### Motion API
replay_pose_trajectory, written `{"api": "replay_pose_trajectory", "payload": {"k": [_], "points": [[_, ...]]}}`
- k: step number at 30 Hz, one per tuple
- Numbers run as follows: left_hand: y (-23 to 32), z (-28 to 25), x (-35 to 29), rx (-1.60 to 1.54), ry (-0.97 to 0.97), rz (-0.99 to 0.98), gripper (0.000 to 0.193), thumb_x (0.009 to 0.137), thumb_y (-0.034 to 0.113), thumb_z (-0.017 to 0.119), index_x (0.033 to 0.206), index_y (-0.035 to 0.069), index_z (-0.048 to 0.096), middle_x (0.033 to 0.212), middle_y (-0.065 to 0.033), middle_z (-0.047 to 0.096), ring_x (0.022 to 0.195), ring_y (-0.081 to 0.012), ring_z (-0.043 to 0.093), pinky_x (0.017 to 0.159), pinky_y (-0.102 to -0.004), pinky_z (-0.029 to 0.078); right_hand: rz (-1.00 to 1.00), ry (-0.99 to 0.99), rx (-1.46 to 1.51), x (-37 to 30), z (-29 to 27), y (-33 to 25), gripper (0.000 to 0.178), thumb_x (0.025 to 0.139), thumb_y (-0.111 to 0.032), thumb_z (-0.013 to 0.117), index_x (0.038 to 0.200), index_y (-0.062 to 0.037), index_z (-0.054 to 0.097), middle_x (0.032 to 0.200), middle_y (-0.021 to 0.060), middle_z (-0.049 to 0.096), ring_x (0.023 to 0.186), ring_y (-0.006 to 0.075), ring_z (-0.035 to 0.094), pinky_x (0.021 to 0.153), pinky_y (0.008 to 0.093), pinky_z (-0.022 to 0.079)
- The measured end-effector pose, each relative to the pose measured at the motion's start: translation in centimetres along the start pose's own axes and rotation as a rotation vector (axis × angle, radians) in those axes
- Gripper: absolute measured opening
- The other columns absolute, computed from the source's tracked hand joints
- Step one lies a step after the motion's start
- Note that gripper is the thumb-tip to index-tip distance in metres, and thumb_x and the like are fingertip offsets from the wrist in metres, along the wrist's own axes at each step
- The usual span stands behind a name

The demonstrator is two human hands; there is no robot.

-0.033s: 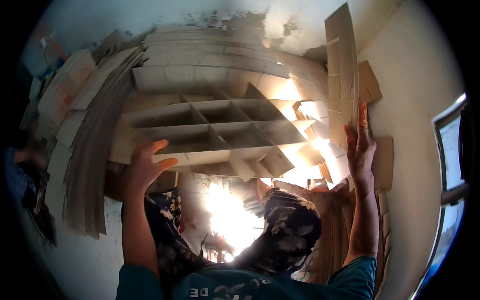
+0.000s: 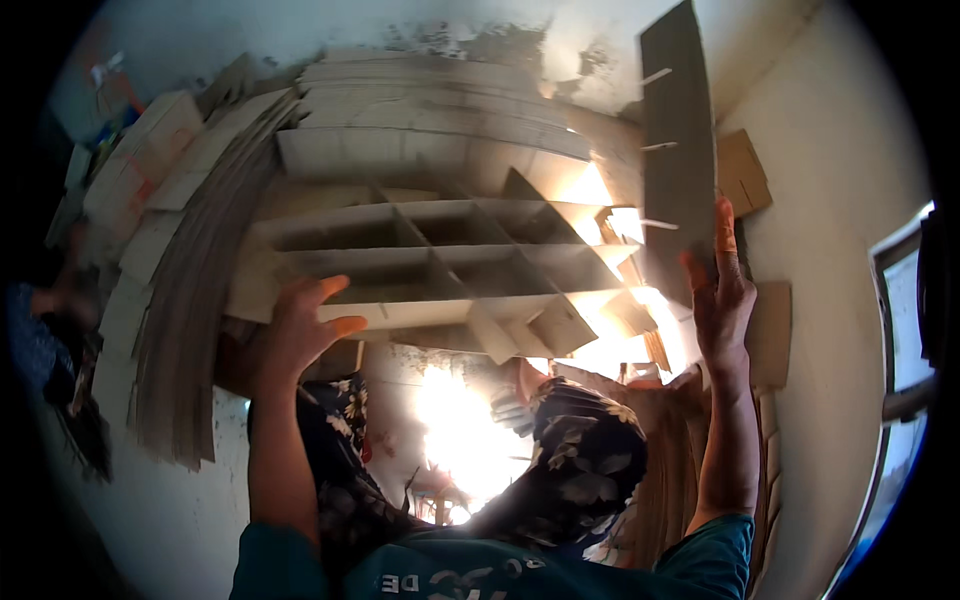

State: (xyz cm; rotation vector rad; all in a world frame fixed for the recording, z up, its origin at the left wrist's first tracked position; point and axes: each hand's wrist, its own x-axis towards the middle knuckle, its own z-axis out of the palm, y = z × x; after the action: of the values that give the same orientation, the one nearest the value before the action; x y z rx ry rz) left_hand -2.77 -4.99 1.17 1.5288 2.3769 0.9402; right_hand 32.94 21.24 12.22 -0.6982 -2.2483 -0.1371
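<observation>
In front of me lies a cardboard divider grid [image 2: 455, 258], its crossed strips standing on edge and forming several cells. A loose strip at its near right side is tilted. My left hand [image 2: 292, 325] is at the near left edge of the grid, thumb and fingers apart; whether it touches the card is unclear. On the right, my right hand [image 2: 724, 300] grips the lower end of a long slotted cardboard strip [image 2: 677, 150], which stands nearly upright. Three pale slots show along its left edge.
Flat cardboard strips [image 2: 430, 95] are stacked behind the grid, with another tall stack [image 2: 185, 300] at the left. A wall [image 2: 830, 150] and more cardboard pieces [image 2: 770, 335] stand at the right. Bright light glares on the floor. Part of another person [image 2: 40, 330] shows at far left.
The strip in my right hand has turned slightly and shifted left, so its slots show more plainly. My left hand keeps its place by the grid.
</observation>
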Motion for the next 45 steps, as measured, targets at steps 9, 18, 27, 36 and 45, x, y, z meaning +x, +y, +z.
{"api": "replay_pose_trajectory", "payload": {"k": [9, 18, 27, 36, 45], "points": [[-3.7, 3.0, -0.6, -0.090, 0.019, 0.083, 0.017, 0.077, 0.003, 0.067, 0.094, -0.001, 0.067, 0.081, -0.0211, 0.062, 0.083, -0.0374, 0.060, 0.077, -0.0447, 0.046, -0.211, -0.375, 0.752, 2.7, 8.2, -14.8, 0.071, 0.082, 0.005, 0.062, 0.146, 0.0004, 0.031, 0.096, 0.0262, 0.063, 0.070, 0.0334, 0.065, 0.066, 0.0298, 0.051], [-3.2, 2.8, -0.1, 0.016, -0.043, 0.080, 0.019, 0.074, 0.001, 0.071, 0.093, -0.003, 0.069, 0.084, -0.0224, 0.066, 0.082, -0.0364, 0.065, 0.073, -0.0406, 0.050, 0.083, -0.560, 0.930, 2.3, 11.7, -17.4, 0.067, 0.079, 0.010, 0.059, 0.142, 0.0004, 0.039, 0.080, 0.0243, 0.061, 0.068, 0.0306, 0.063, 0.066, 0.0303, 0.050], [-3.5, 3.5, -0.1, -0.144, 0.071, 0.038, 0.019, 0.073, -0.001, 0.071, 0.092, -0.004, 0.068, 0.084, -0.0234, 0.066, 0.082, -0.0376, 0.065, 0.071, -0.0420, 0.050, 0.136, -0.678, 0.830, 3.0, 10.1, -17.7, 0.073, 0.081, 0.013, 0.064, 0.146, -0.0038, 0.036, 0.118, 0.0074, 0.063, 0.101, 0.0108, 0.057, 0.088, 0.0258, 0.048], [-3.3, 3.0, 0.2, -0.010, -0.069, 0.022, 0.016, 0.073, -0.001, 0.070, 0.089, -0.005, 0.067, 0.084, -0.0238, 0.065, 0.082, -0.0389, 0.064, 0.071, -0.0428, 0.049, 0.065, -0.602, 0.823, 2.7, 10.2, -18.0, 0.069, 0.080, 0.014, 0.059, 0.144, -0.0026, 0.038, 0.102, 0.0170, 0.067, 0.091, 0.0147, 0.063, 0.082, 0.0249, 0.049], [-3.1, 2.8, 0.2, -0.036, -0.045, 0.046, 0.016, 0.073, -0.001, 0.069, 0.088, -0.006, 0.067, 0.085, -0.0235, 0.065, 0.083, -0.0386, 0.064, 0.072, -0.0423, 0.049, 0.109, -0.609, 0.876, 2.3, 10.5, -18.0, 0.070, 0.082, 0.013, 0.057, 0.146, -0.0035, 0.035, 0.097, 0.0155, 0.064, 0.083, 0.0110, 0.057, 0.077, 0.0229, 0.047]]}}
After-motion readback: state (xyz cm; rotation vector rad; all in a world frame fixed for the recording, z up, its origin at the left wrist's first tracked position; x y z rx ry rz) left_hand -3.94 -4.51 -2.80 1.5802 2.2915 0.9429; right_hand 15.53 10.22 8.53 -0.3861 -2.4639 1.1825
